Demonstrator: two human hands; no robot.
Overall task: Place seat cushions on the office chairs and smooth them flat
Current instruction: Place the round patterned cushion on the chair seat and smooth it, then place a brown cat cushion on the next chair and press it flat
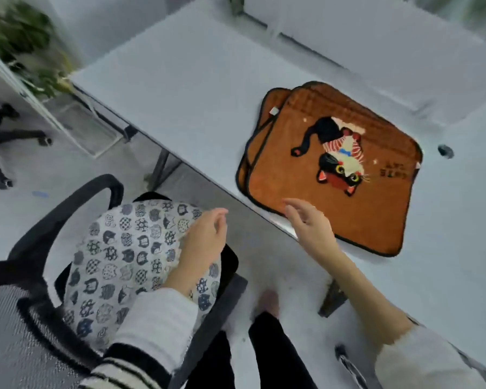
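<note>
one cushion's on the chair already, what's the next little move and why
Probably close the right hand on the near edge of the top orange cushion and lift it off the desk. That hand hovers open right at the edge, while the patterned cushion already lies on the chair under the left hand.

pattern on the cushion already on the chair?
Dark cat faces printed on a white cushion, head view.

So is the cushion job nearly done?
Partly. The cat-print cushion already lies on the office chair, with the left hand over it. The right hand reaches toward the orange cat cushions, two stacked on the desk, waiting for chairs.
</note>
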